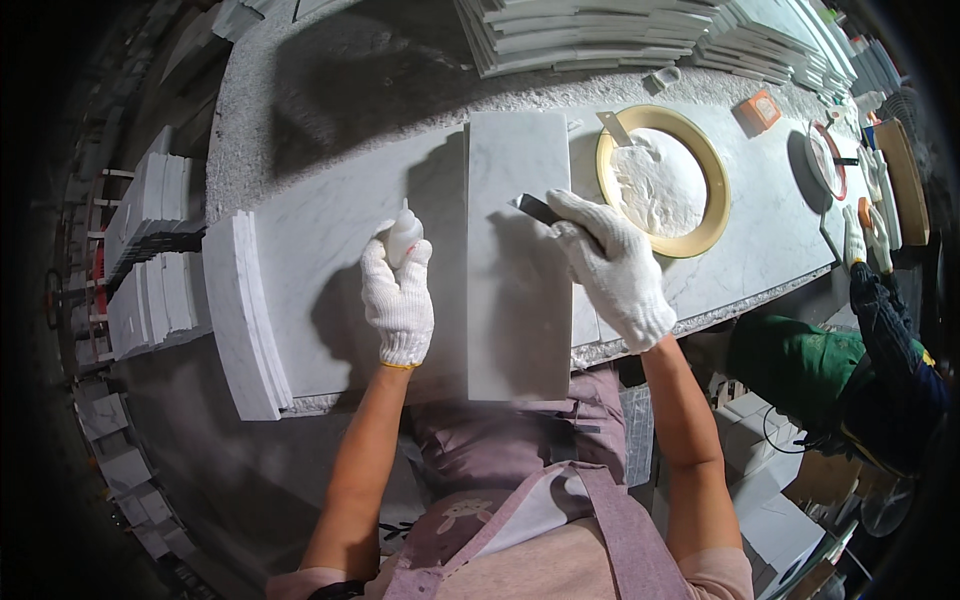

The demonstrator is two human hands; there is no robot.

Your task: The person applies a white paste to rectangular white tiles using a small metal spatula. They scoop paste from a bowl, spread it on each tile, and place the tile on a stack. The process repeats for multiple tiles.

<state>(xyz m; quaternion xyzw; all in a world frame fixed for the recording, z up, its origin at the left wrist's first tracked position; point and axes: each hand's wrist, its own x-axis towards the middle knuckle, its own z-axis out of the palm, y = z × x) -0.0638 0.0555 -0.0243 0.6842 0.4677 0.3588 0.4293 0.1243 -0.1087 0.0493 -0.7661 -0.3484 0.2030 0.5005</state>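
Note:
My left hand (400,300), in a white knitted glove, is closed round a small white squeeze bottle (405,235) with a pointed nozzle facing up. A long pale marble slab (517,320) lies in front of me, its near end reaching past the table edge. Over that slab my gloved right hand (612,262) grips a dark, flat-ended block-like tool (537,208); the glove hides most of it. Whether the tool touches the slab I cannot tell. A yellow bowl (712,215) of white powder (655,185) stands right of the slab, with a metal scraper (613,128) across its rim.
Stacks of marble slabs (590,35) stand at the back, and more slabs (245,320) lean at the table's left end. An orange box (762,110) and a red-rimmed round dish (828,160) sit at the right. A co-worker in a green head covering (795,365) works at lower right.

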